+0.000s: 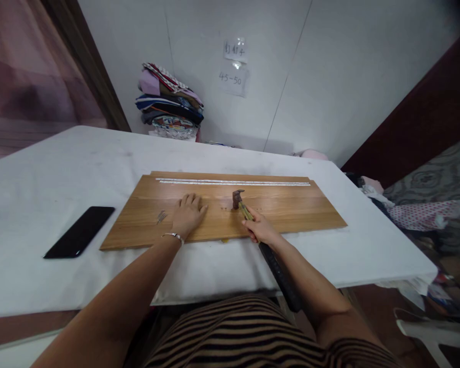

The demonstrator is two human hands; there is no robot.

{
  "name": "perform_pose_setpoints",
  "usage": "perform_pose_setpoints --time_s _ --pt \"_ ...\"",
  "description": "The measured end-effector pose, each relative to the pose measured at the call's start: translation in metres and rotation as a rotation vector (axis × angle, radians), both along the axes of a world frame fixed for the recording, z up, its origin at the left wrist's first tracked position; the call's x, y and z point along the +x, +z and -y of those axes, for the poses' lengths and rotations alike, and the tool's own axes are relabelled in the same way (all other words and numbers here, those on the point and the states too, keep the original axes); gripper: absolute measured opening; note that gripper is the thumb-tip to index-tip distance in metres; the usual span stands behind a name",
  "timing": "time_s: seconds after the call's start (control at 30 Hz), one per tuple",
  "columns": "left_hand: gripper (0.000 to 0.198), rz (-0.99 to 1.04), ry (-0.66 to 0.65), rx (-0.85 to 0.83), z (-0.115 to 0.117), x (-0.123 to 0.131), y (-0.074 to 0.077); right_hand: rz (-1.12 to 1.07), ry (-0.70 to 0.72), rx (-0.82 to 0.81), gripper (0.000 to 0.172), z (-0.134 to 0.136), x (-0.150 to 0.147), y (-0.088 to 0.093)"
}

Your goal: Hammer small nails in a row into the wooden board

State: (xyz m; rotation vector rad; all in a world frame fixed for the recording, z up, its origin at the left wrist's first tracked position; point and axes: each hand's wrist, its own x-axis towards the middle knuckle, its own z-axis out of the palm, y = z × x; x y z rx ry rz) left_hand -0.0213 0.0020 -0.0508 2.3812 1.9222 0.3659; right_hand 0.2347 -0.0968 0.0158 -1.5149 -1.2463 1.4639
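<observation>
A long wooden board point(291, 207) lies on the white table point(38, 189), with a thin metal strip point(233, 182) along its far edge. My left hand point(187, 213) rests flat on the board, fingers together and stretched out, a bracelet at the wrist. My right hand point(261, 229) grips a hammer point(238, 198) close to its head; the head touches the board near a few small dark marks, and the black handle runs back under my forearm. A small pile of nails point(161, 216) lies on the board left of my left hand.
A black phone point(79, 231) lies on the table left of the board. Folded fabrics point(170, 102) are stacked against the back wall. Clothes and a patterned cloth point(421, 213) lie on the floor at the right, with a white plastic chair point(437, 332) below.
</observation>
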Motion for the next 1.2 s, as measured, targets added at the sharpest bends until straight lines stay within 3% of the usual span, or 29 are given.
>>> perform_pose_setpoints --time_s 0.37,0.53,0.9,1.2 --pt "0.053 0.009 0.006 0.02 -0.0031 -0.0011 -0.006 0.014 0.022 0.005 0.089 0.0003 -0.0007 0.001" --pt "0.055 0.014 -0.002 0.001 -0.0019 -0.0009 -0.0025 -0.005 0.009 0.013 0.097 -0.0003 -0.0014 0.0003" --pt "0.054 0.015 -0.002 0.013 -0.0011 0.0004 -0.0018 0.006 0.019 0.001 0.087 -0.0009 0.0004 0.0" --pt "0.052 0.017 0.002 0.002 0.0007 0.0015 0.0008 0.002 0.01 -0.006 0.091 -0.0016 0.0011 0.0001"
